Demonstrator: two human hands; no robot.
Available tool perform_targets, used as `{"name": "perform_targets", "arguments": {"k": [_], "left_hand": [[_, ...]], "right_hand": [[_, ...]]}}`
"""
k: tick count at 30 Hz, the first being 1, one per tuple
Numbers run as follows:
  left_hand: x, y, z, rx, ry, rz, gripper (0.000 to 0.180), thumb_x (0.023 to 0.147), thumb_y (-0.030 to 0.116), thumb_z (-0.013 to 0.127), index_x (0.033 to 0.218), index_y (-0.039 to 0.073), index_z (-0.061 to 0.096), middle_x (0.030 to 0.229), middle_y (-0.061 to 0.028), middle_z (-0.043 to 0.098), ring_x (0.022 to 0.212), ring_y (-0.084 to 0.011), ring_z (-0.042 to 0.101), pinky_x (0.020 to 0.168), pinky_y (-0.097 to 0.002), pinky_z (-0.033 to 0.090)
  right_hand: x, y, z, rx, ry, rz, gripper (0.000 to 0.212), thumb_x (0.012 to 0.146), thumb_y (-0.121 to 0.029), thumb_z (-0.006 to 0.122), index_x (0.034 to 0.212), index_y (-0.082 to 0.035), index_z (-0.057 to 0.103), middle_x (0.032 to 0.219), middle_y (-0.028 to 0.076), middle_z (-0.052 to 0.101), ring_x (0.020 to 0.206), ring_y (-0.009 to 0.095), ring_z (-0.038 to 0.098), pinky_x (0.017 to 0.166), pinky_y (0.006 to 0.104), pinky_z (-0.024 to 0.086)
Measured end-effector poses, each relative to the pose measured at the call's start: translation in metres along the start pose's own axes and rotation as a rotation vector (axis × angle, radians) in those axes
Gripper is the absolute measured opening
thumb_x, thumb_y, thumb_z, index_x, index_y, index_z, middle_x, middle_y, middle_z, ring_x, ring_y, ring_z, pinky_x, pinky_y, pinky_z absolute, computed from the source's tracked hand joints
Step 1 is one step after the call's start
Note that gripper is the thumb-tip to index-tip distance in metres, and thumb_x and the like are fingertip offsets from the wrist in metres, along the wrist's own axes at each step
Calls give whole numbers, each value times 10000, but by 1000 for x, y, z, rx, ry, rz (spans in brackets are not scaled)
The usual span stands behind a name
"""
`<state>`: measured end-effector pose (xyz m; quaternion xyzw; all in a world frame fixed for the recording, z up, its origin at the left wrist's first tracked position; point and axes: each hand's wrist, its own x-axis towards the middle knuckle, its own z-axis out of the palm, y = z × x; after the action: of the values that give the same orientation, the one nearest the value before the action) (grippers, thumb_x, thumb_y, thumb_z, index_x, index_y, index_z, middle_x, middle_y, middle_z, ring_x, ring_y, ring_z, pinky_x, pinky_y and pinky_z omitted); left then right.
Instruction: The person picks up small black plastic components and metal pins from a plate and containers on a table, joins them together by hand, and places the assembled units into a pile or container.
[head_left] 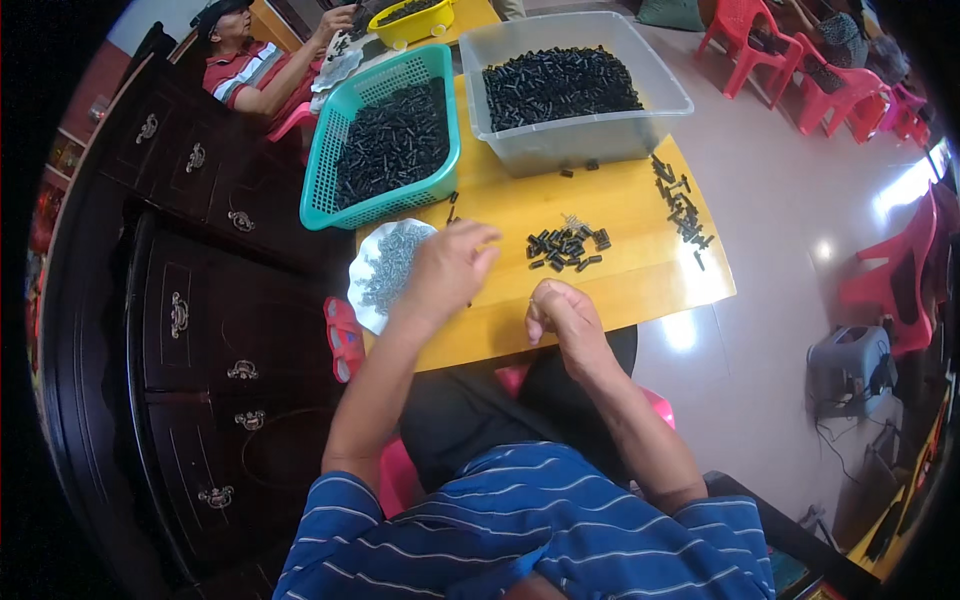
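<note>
Sits at a yellow desk, both hands over its near part, near each other but apart; holds the left hand just right of a white dish of silvery pieces, fingers bent and aimed right; cannot tell whether gripping anything; holds the right hand close to the near edge, thumb and fingers curled in together; cannot tell of any small piece pinched there; has the pile of black tubes at mid-desk, just far of the right hand and to the right of the left fingertips; by the look of the gaps, nearer to the right hand; shows no shared long axis in that pile, with some lying roughly left to right, others slanting near to far; farther off, has a teal basket at left and a clear tub at right, both bearing more black pieces
</note>
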<state>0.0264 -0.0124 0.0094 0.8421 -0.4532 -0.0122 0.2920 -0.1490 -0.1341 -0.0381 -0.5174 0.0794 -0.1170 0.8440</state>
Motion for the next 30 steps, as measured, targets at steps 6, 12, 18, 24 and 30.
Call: {"name": "perform_targets", "arguments": {"k": [6,12,18,24,30], "left_hand": [[-13,8,58,-44,-46,162,219,835,122,749,1048,72,742,978,-118,720,848,-313,715,715,-386,567],[-13,8,67,99,-27,171,183,852,140,740,1025,84,720,970,-112,701,828,-329,700,671,-407,556],[-25,3,58,6,33,151,124,883,98,709,1000,58,706,942,-117,708,761,-298,705,633,-370,551],[-49,7,41,-608,-32,-154,134,946,51,658,1055,-25,675,908,-131,753,830,-188,739,729,-296,562],[-61,7,32,-680,-38,-99,129,968,20,638,1085,-34,650,926,-51,721,800,-99,685,736,-245,554]], "right_hand": [[-3,3,10,-102,-126,131,220,1041,-166,477,893,-47,589,788,20,613,726,94,588,692,259,499],[-2,3,6,-91,-130,120,241,1072,-228,523,917,-55,587,819,1,602,757,76,583,732,246,500],[2,3,-3,-173,-32,59,222,1069,-240,551,965,-49,596,847,1,613,778,80,604,737,248,506],[5,-1,-12,-254,56,5,251,1060,-259,579,974,-24,601,795,15,632,754,85,615,706,252,505],[4,-4,-9,-319,47,5,264,1060,-265,568,958,-24,602,765,14,627,743,85,601,704,257,497]]}}
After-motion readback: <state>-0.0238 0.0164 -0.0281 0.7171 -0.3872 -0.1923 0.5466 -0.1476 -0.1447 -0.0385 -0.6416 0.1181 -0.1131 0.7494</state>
